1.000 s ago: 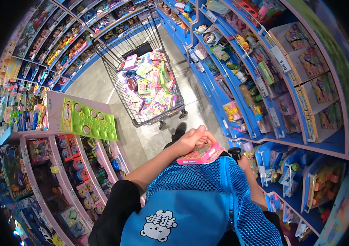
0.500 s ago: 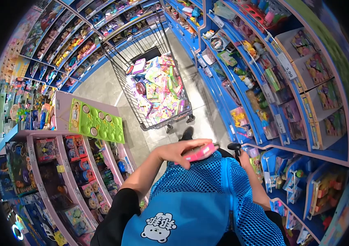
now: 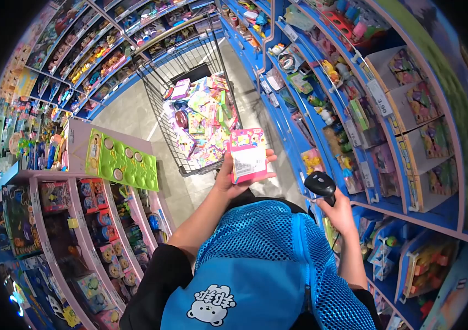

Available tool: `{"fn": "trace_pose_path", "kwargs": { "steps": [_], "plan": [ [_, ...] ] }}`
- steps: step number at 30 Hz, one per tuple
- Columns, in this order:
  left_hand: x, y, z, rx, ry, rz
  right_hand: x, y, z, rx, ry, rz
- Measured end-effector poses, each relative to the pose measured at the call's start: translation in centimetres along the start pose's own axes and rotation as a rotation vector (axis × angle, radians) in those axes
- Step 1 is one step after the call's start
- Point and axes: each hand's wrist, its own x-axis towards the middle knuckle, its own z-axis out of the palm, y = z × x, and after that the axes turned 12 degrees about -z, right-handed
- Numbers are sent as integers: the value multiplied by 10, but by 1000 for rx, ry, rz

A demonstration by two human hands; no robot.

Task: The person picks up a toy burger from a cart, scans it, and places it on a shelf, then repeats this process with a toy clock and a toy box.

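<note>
Palm up beneath a flat pink cardboard box [image 3: 247,143], the person's left hand [image 3: 226,182] grips it, thumb at the left edge, fingertips out past the right, a hold that seems meant to leave the white printed label [image 3: 250,163] uncovered. From where I stand, the box's long axis runs forward from the body, its far end toward the black wire shopping cart [image 3: 174,32]. To the right, apart from the box, the right hand [image 3: 337,211] is closed around a black handheld scanner [image 3: 319,183], head angled forward-left, perhaps for easy aiming.
</note>
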Motion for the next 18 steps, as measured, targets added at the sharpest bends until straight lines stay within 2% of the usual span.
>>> {"fn": "trace_pose_path", "kwargs": {
  "steps": [2, 6, 11, 18],
  "plan": [
    [5, -6, -4, 8, 0, 8, 5, -52, -16, 107, 5, 1],
    [15, -12, -11, -31, -48, -21, 14, -88, -8, 251, 9, -27],
    [22, -12, -10, -4, -38, -30, 12, -102, 23, 313, -94, -69],
    [23, -13, -8, 47, -99, -35, 9, -94, 25, 411, 0, -35]
  ]
}}
